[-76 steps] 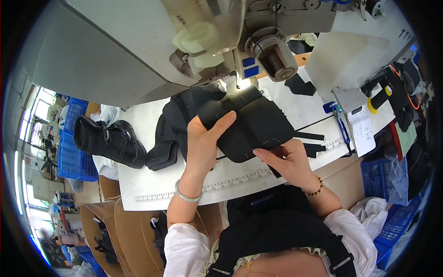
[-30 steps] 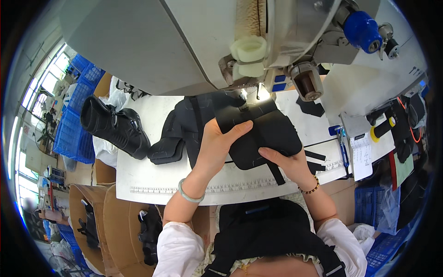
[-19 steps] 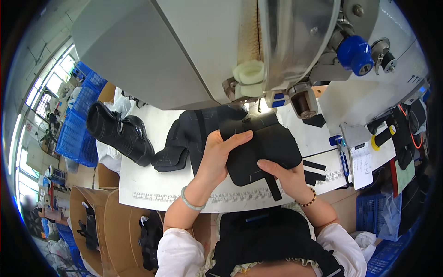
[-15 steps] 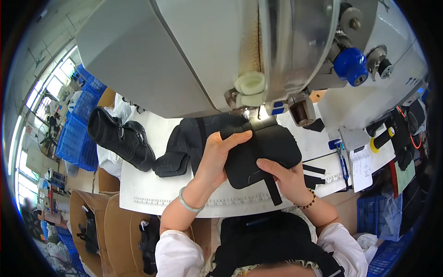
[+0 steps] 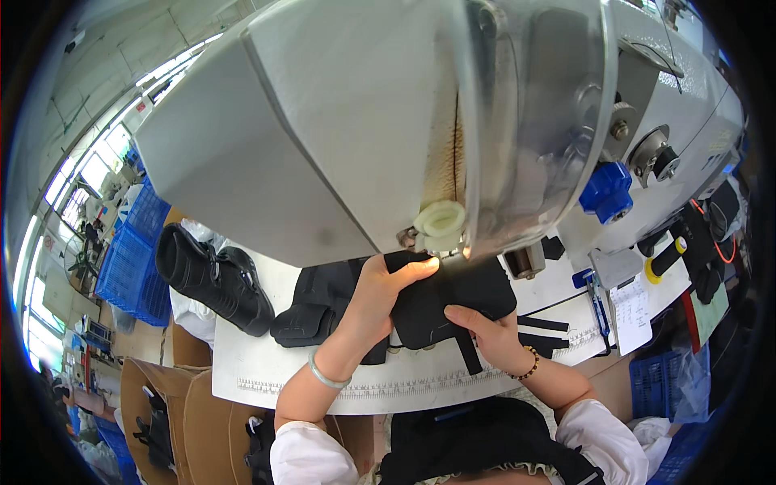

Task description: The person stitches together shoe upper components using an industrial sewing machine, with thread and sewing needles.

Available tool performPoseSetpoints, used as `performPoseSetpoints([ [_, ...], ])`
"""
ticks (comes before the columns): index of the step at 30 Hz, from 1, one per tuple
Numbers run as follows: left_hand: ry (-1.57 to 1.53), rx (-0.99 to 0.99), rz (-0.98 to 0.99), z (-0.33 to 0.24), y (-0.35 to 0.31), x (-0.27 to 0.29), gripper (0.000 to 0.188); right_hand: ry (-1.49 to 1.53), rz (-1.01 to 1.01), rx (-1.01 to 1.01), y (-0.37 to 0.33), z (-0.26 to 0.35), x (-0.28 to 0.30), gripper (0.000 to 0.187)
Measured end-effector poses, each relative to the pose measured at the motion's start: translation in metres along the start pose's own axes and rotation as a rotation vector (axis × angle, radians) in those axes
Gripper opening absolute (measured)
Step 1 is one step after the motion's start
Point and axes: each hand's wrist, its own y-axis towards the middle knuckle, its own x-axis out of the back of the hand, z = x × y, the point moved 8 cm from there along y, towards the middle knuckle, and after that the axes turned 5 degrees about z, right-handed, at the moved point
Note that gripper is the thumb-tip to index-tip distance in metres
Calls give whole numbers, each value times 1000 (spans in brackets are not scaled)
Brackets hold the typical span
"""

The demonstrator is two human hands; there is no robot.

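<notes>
Both hands grip a flat black fabric piece (image 5: 477,293) with rounded corners, held under the head of a large grey-white sewing machine (image 5: 323,121). My left hand (image 5: 380,295) has its thumb on top near the piece's upper left edge. My right hand (image 5: 495,335) pinches the lower right edge, thumb above and fingers hidden underneath. A narrow black strap (image 5: 466,352) hangs from the piece toward me. The needle area is covered by the machine head. Left of my left hand, more black padded pieces (image 5: 311,307) lie on the white table (image 5: 323,392).
A black boot (image 5: 218,279) stands at the table's left. On the right are black strips (image 5: 543,327), blue snips (image 5: 598,303), a paper note (image 5: 630,311) and a black thread spool (image 5: 667,259). Cardboard boxes (image 5: 186,428) sit below left; blue crates (image 5: 133,267) are stacked beyond.
The view has tilted upward, so the machine head covers more and hides the needle area. My hands still hold the fabric piece in nearly the same grip.
</notes>
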Motion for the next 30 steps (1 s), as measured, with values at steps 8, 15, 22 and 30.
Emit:
performPoseSetpoints([
  [8, 31, -75, -11, 0, 1, 5, 18, -119, 61, -11, -5, -10, 5, 27],
  [15, 6, -100, -7, -4, 1, 0, 21, -156, 62, 10, -5, -5, 3, 26],
  [22, -17, -42, 41, -2, 2, 1, 27, -144, 70, 21, -4, -5, -1, 19],
  [30, 5, -98, 75, -6, 3, 4, 32, -120, 57, -12, -1, -8, 1, 21],
])
